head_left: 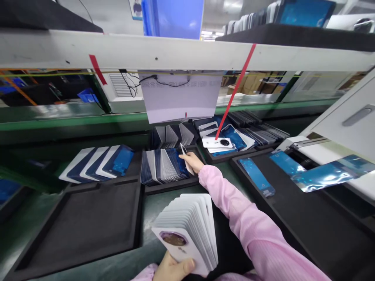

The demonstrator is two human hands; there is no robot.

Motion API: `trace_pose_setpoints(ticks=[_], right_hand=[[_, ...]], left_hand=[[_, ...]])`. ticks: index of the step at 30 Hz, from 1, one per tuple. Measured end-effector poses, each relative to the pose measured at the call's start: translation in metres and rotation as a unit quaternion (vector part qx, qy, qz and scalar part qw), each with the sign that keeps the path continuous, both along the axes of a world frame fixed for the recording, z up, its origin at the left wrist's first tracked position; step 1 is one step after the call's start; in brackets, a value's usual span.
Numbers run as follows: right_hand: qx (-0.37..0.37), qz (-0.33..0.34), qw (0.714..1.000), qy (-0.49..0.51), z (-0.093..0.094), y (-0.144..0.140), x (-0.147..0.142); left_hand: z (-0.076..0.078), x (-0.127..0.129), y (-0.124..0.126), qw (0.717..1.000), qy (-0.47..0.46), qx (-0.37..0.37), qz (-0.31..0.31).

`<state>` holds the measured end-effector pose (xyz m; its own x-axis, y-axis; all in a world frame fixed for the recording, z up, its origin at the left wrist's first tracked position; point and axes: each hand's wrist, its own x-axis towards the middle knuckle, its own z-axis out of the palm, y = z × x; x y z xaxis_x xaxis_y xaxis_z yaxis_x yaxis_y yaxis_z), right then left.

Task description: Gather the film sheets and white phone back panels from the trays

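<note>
Held low in the view, near the body: a fanned stack of white panels [191, 234], gripped at the lower end by the left hand [174, 269], with the thumb pressed flat on the front face. Probably light singly, heavier as a bunch; to judge by the thin, even edges, stiff rather than soft, smooth enough to slip and fan further, and easily scratched or chipped at the corners. Best taken by the long side edges, squeezed evenly, clear of the oval ring with the purplish rim on the front panel. Farther forward, pinched between thumb and fingers of the right hand [193, 160], a single panel [190, 169], thin and nearly edge-on, just beside a row of upright panels [164, 166]. Packed closely there, in alternating dark-blue and pale-grey bands, inside a matt black tray [172, 187]. To the left, leaning panels [96, 164] in white and navy, rounded at the corners, with glossy blue at the near end. Behind the right hand, a white cover [216, 143] with a round black camera ring, lying over blue-filmed pieces. At far right, shiny, wavy film strips [334, 173], mirror-like. Underneath, a smooth green worktop [150, 214].
</note>
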<state>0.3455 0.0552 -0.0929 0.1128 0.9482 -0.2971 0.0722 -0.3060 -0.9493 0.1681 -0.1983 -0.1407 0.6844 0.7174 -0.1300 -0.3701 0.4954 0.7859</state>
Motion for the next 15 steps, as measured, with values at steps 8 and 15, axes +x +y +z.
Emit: trace_pose_setpoints(ticks=[8, 15], right_hand=[[0.020, 0.069, 0.948, -0.311, -0.002, 0.007, -0.012], [0.038, 0.085, 0.932, -0.351, 0.006, 0.012, 0.005]], left_hand=[[0.003, -0.001, 0.000, 0.999, -0.002, -0.032, -0.004], [0.004, 0.001, 0.001, 0.998, 0.005, -0.053, 0.019]])
